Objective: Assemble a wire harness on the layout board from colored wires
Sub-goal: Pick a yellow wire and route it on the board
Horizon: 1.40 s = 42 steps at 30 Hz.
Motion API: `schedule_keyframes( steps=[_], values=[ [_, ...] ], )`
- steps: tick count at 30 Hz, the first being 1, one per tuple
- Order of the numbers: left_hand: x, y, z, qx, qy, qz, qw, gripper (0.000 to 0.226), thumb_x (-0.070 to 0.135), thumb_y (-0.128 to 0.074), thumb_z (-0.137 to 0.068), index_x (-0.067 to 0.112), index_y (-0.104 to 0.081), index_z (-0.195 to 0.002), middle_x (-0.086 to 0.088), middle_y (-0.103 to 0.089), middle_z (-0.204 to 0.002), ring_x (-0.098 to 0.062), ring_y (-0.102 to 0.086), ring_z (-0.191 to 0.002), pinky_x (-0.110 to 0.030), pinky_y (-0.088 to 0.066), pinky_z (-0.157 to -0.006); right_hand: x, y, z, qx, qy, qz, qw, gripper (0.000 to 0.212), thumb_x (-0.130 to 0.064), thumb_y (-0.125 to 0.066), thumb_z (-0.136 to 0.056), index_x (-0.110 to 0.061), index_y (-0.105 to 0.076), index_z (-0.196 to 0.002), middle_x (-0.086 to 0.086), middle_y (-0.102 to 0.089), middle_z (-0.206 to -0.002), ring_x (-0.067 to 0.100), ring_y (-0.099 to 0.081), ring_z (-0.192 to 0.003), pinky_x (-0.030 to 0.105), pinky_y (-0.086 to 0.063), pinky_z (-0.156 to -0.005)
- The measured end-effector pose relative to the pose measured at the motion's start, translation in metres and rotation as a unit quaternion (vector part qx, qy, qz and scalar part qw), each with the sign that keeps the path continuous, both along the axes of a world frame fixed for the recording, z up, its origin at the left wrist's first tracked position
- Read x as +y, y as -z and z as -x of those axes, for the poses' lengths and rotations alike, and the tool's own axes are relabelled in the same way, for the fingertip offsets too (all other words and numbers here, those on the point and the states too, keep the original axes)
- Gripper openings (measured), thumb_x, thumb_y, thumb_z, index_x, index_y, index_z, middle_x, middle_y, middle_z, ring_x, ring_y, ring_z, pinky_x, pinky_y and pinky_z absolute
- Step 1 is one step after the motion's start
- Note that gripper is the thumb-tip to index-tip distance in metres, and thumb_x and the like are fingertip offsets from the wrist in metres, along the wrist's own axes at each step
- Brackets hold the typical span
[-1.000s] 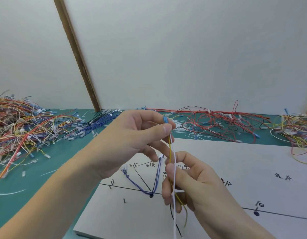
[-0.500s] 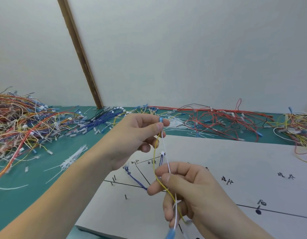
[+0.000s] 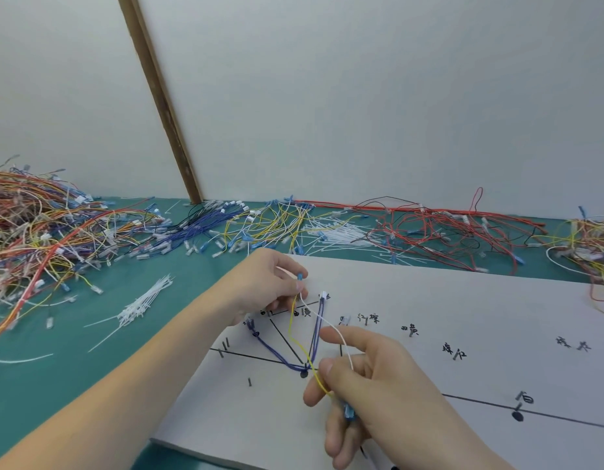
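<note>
Left hand [image 3: 270,286] pinches blue-tipped ends of yellow wire [image 3: 291,329] and white wire [image 3: 331,329] above layout board [image 3: 463,317]. Wires slant down-right to right hand [image 3: 368,385], gripping them nearer the viewer.

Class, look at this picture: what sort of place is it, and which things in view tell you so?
Probably a wire-harness assembly bench: heaps of colored wires on a green mat, a white layout board with pins and handwritten labels, and a bundle of cable ties.

Your way along the layout board [image 3: 463,300] is blocked by little pins [image 3: 249,381] and blue wires [image 3: 280,359]. Wire piles [image 3: 39,232] crowd the green mat [image 3: 90,351] behind.
</note>
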State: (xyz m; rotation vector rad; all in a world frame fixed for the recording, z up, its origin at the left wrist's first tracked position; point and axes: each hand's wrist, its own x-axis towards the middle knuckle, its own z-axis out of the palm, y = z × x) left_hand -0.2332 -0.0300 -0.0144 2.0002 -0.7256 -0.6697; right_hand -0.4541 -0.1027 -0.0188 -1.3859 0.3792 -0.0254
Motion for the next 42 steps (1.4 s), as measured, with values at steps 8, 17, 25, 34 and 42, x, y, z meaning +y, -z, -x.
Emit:
schedule_keyframes(
  steps=[8,17,25,34,42],
  values=[
    [-0.006,0.011,0.003,-0.099,0.012,-0.016,0.995,0.012,0.008,-0.079,-0.087,0.016,-0.076,-0.096,0.003,-0.070,-0.066,-0.011,-0.067,-0.053,-0.018,-0.045,-0.045,0.007,0.001,0.004,0.065,-0.055,0.149,0.985,0.071,-0.017,-0.055,-0.097,-0.036,-0.020,-0.155,-0.007,-0.079,-0.089,0.019,-0.064,-0.049,0.024,-0.049,-0.048],
    [-0.004,-0.003,0.000,-0.114,0.074,-0.097,0.986,0.012,0.013,-0.081,-0.086,0.022,-0.083,-0.095,0.004,-0.076,-0.070,-0.010,-0.057,-0.053,-0.020,-0.046,-0.051,0.006,-0.007,0.008,0.124,-0.141,0.237,0.953,0.068,-0.041,-0.063,-0.086,-0.034,-0.037,-0.148,-0.019,-0.078,-0.084,-0.012,-0.061,-0.071,0.025,-0.050,-0.085],
    [-0.001,-0.007,0.009,-0.212,0.059,-0.101,0.970,0.010,0.021,-0.081,-0.086,0.029,-0.083,-0.091,0.015,-0.076,-0.076,0.005,-0.065,-0.067,-0.010,-0.046,-0.062,0.001,-0.014,0.014,0.124,-0.151,0.285,0.939,0.073,-0.046,-0.065,-0.083,-0.043,-0.035,-0.150,-0.027,-0.075,-0.083,-0.018,-0.062,-0.074,0.021,-0.049,-0.088],
    [0.056,-0.015,0.093,-0.240,0.032,-0.106,0.964,0.016,0.052,-0.067,-0.088,0.038,-0.070,-0.083,0.020,-0.069,-0.073,-0.001,-0.061,-0.057,-0.024,-0.048,-0.051,-0.005,-0.009,0.013,0.120,-0.175,0.326,0.921,0.065,-0.048,-0.062,-0.077,-0.051,-0.040,-0.138,-0.027,-0.075,-0.083,-0.014,-0.062,-0.067,0.022,-0.046,-0.074],
    [0.054,-0.007,0.107,-0.167,0.041,-0.174,0.970,0.037,0.051,-0.060,-0.094,0.021,-0.072,-0.077,0.011,-0.073,-0.062,-0.004,-0.064,-0.049,-0.018,-0.045,-0.047,0.006,-0.001,0.014,0.121,-0.134,0.427,0.886,0.039,-0.049,-0.059,-0.073,-0.046,-0.048,-0.111,-0.015,-0.068,-0.084,-0.007,-0.059,-0.076,0.022,-0.052,-0.083]
  ],
)
